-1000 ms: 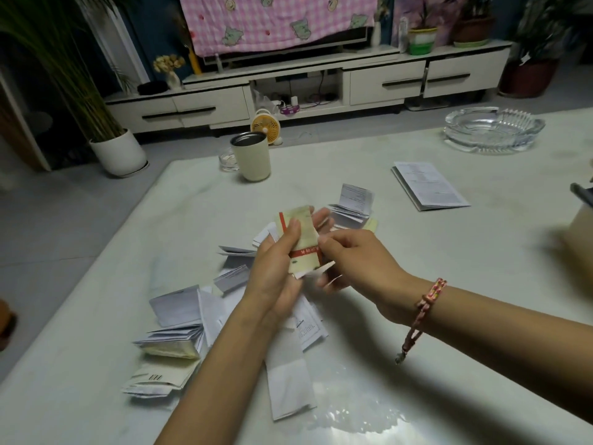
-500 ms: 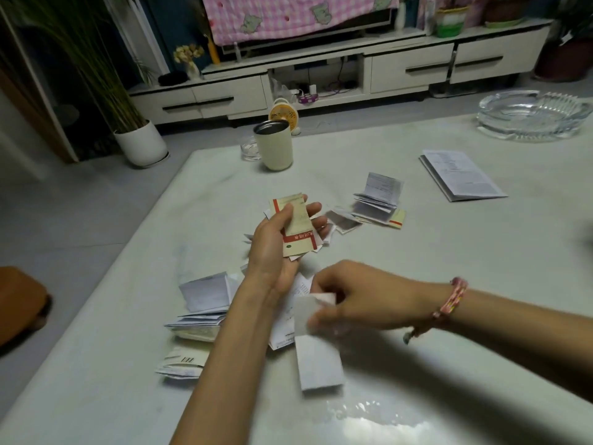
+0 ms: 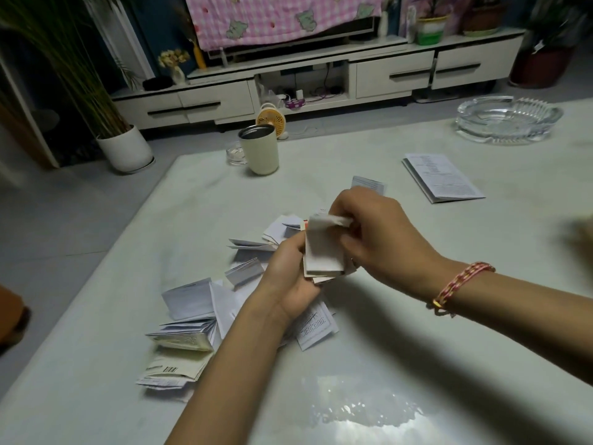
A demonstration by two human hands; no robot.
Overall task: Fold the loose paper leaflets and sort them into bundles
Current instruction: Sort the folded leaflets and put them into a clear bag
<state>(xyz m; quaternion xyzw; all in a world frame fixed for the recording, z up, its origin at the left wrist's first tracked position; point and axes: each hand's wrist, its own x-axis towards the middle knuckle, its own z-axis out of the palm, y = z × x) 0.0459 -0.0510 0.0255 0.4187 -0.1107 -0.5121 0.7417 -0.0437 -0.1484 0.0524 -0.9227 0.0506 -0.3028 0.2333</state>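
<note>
At the far left we see a white plant pot (image 3: 125,149) on the floor beyond the table (image 3: 417,364). On the table's left part lies a loose pile of leaflets (image 3: 189,319), some folded and stacked, others fanned open, spreading toward the centre. Behind it, near the far edge, a cream cup (image 3: 259,149) stands upright with a small glass (image 3: 236,155) just beside it on its left.

In the middle we find the left grip (image 3: 288,277) clenched around a bundle (image 3: 322,248) of folded leaflets, held upright above the pile. The right grip (image 3: 375,239) meets it from the other side, fingers curled and pinching the top edge of the white leaflet (image 3: 333,220) at the front of that bundle; the edge is blurred. A braided bracelet (image 3: 459,284) circles the right wrist.

Just behind the right grip another folded leaflet (image 3: 367,184) lies on the table. Further right lies a thin printed booklet (image 3: 442,178), and beyond it, near the far right corner, a glass ashtray (image 3: 510,118).
</note>
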